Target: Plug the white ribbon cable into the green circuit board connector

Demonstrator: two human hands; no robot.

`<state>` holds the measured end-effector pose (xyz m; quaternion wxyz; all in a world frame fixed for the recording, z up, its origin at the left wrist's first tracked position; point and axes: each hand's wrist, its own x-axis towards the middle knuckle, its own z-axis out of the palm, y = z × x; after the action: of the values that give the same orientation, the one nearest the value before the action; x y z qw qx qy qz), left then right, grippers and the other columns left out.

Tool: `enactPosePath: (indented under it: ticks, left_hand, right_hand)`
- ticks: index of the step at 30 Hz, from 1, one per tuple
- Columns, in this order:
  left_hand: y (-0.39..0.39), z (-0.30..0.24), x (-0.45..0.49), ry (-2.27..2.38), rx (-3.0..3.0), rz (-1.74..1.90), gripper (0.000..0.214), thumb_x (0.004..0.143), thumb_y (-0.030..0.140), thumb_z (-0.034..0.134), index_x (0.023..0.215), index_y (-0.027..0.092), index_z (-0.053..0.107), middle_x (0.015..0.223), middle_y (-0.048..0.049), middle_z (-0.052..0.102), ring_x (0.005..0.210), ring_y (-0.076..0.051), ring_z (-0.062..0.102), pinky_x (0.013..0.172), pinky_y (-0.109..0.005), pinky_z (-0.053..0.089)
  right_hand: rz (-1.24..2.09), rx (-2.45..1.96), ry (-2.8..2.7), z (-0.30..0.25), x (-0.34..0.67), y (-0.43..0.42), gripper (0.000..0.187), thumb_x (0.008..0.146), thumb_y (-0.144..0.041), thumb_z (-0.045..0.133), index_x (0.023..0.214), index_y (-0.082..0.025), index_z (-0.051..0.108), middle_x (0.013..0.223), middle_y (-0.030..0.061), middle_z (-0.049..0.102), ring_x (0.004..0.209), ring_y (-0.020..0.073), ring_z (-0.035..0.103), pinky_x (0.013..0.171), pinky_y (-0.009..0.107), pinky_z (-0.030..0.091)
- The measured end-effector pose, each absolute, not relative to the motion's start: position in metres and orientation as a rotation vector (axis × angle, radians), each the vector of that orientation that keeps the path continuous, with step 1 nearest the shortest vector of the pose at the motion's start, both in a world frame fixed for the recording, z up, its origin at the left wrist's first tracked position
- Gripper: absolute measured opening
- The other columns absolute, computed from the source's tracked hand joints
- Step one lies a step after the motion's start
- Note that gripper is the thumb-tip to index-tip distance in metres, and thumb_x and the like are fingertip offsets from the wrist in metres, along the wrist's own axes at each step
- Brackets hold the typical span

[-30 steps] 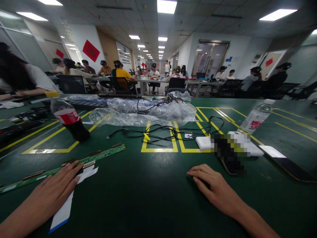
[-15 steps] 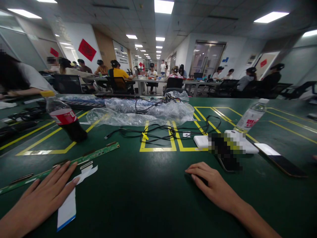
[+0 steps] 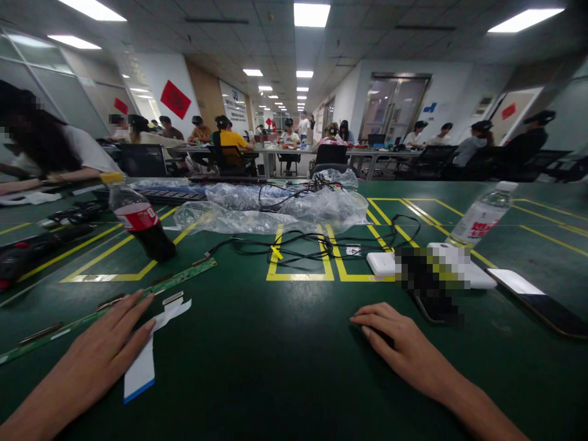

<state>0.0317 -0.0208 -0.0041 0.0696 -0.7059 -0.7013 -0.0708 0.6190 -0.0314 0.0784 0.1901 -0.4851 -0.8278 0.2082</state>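
My left hand [image 3: 108, 334] lies flat with its fingers spread over a long, narrow green circuit board [image 3: 184, 275]. Its thumb rests on a white flat ribbon cable [image 3: 140, 367] with a blue end strip. A small metal connector piece [image 3: 173, 298] is just beyond the fingertips, by the ribbon's upper end. The palm hides part of the board. My right hand [image 3: 390, 331] rests on the green table with loosely bent, outstretched fingers; no object shows in it. Nearest to it is a dark phone [image 3: 432, 300], partly pixelated.
Behind the hands lie black cables [image 3: 294, 245] and clear plastic wrap [image 3: 275, 208]. A cola bottle [image 3: 147, 226] leans at left, a clear bottle [image 3: 482, 214] at right. White boxes [image 3: 473, 269] and another phone [image 3: 537, 300] are at right. A person [image 3: 50, 135] sits at far left.
The view has shifted, so most things appear farther right. The circuit board sits slightly farther left relative to the cola bottle and cables. My right hand looks nearly unchanged.
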Motion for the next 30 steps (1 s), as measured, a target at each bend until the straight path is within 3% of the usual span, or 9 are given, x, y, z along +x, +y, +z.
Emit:
enactPosePath:
  ticks: [2, 5, 10, 15, 21, 25, 30]
  left_hand:
    - [-0.025, -0.004, 0.043, -2.024, -2.273, -0.243, 0.055, 0.103, 0.049, 0.030, 0.150, 0.027, 0.046, 0.161, 0.0028, 0.038, 0.145, -0.026, 0.039, 0.119, -0.046, 0.031]
    - [-0.036, 0.000, 0.079, -1.872, -2.428, -0.300, 0.050, 0.099, 0.044, 0.041, 0.144, 0.028, 0.057, 0.155, 0.0006, 0.048, 0.139, -0.029, 0.049, 0.118, -0.047, 0.035]
    - [-0.058, 0.022, 0.170, -1.598, -2.606, -0.337, 0.053, 0.096, 0.039, 0.050, 0.148, 0.032, 0.051, 0.153, -0.0016, 0.050, 0.134, -0.032, 0.054, 0.110, -0.049, 0.048]
    - [-0.066, 0.033, 0.249, -1.168, -2.775, -0.436, 0.061, 0.094, 0.024, 0.051, 0.154, 0.026, 0.041, 0.153, -0.0027, 0.050, 0.135, -0.028, 0.053, 0.104, -0.044, 0.055]
    - [-0.061, 0.038, 0.311, -0.867, -2.903, -0.557, 0.053, 0.084, 0.016, 0.054, 0.137, 0.021, 0.057, 0.138, -0.0068, 0.065, 0.119, -0.030, 0.064, 0.092, -0.047, 0.060]
    - [-0.064, 0.042, 0.327, -0.803, -2.952, -0.647, 0.038, 0.089, 0.021, 0.057, 0.126, 0.022, 0.063, 0.125, -0.0058, 0.072, 0.102, -0.026, 0.069, 0.084, -0.043, 0.062]
    - [-0.058, 0.042, 0.311, -0.952, -2.947, -0.748, 0.047, 0.092, 0.021, 0.049, 0.138, 0.028, 0.058, 0.135, -0.0074, 0.066, 0.117, -0.028, 0.062, 0.094, -0.044, 0.057]
  right_hand:
    - [0.583, -1.358, -2.328, 0.078, 0.619, -0.031, 0.032, 0.105, -0.032, 0.044, 0.128, -0.028, 0.066, 0.125, 0.0080, 0.065, 0.115, 0.0246, 0.059, 0.099, 0.045, 0.049]
    - [0.577, -1.353, -2.322, 0.078, 0.618, -0.032, 0.031, 0.105, -0.032, 0.045, 0.127, -0.028, 0.067, 0.124, 0.0079, 0.065, 0.115, 0.0247, 0.059, 0.098, 0.045, 0.049]
    - [0.561, -1.356, -2.297, 0.078, 0.615, -0.031, 0.030, 0.104, -0.031, 0.046, 0.123, -0.028, 0.069, 0.121, 0.0075, 0.067, 0.113, 0.0246, 0.061, 0.097, 0.043, 0.050]
    - [0.561, -1.361, -2.297, 0.077, 0.614, -0.031, 0.030, 0.104, -0.030, 0.046, 0.122, -0.027, 0.069, 0.122, 0.0078, 0.067, 0.114, 0.0248, 0.060, 0.098, 0.043, 0.049]
    - [0.566, -1.347, -2.288, 0.076, 0.614, -0.031, 0.029, 0.104, -0.029, 0.046, 0.119, -0.026, 0.070, 0.120, 0.0079, 0.067, 0.113, 0.0246, 0.060, 0.097, 0.043, 0.049]
    - [0.567, -1.339, -2.285, 0.077, 0.614, -0.031, 0.029, 0.104, -0.028, 0.046, 0.120, -0.026, 0.070, 0.119, 0.0078, 0.068, 0.112, 0.0243, 0.061, 0.097, 0.042, 0.050]
    - [0.576, -1.348, -2.284, 0.078, 0.616, -0.030, 0.029, 0.104, -0.028, 0.046, 0.120, -0.027, 0.070, 0.120, 0.0076, 0.068, 0.111, 0.0243, 0.061, 0.095, 0.043, 0.051]
